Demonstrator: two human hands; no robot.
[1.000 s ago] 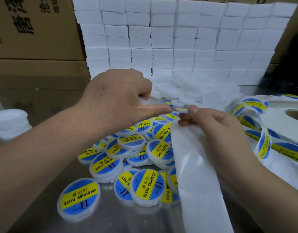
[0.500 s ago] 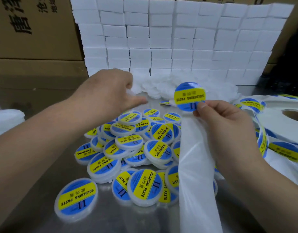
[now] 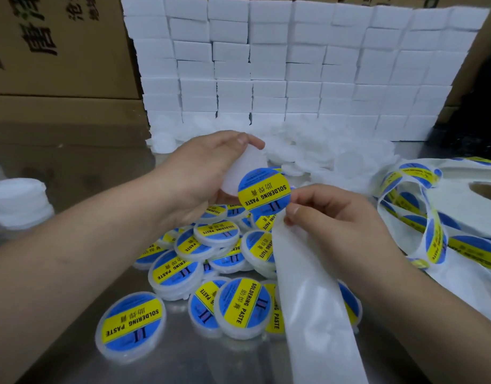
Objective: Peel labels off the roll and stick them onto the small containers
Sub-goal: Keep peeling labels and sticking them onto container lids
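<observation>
Label transfer, head view. The left hand (image 3: pixel 200 173) curls its fingers round the rim of a blank white container (image 3: pixel 245 164), thumb on the upper edge, holding it at centre frame. The right hand (image 3: pixel 330 214) pinches a round blue-and-yellow label (image 3: pixel 263 188) by its 4 o'clock margin between thumb and forefinger. The label overlaps the container's 4 o'clock edge, though whether it already touches the lid cannot be told from this angle. A bare backing strip (image 3: pixel 308 286) trails from under the same hand toward 6 o'clock. The label is judged thin, limp and sticky on one face, so it is best held at the very margin and laid down from one edge. The container looks light, stiff and smooth, and is best taken by the rim so that the lid face stays free. A heap of labelled containers (image 3: pixel 211 239) lies just below the hands, with unlabelled containers (image 3: pixel 336 156) piled at 1 o'clock. The roll (image 3: pixel 460 195) lies at 3 o'clock with loose loops of labels. All of this rests on a reflective metal desk (image 3: pixel 183 367). A wall of white boxes (image 3: pixel 294 65) closes the view at 12 o'clock, and brown cartons (image 3: pixel 58 51) stand at 10 o'clock.
</observation>
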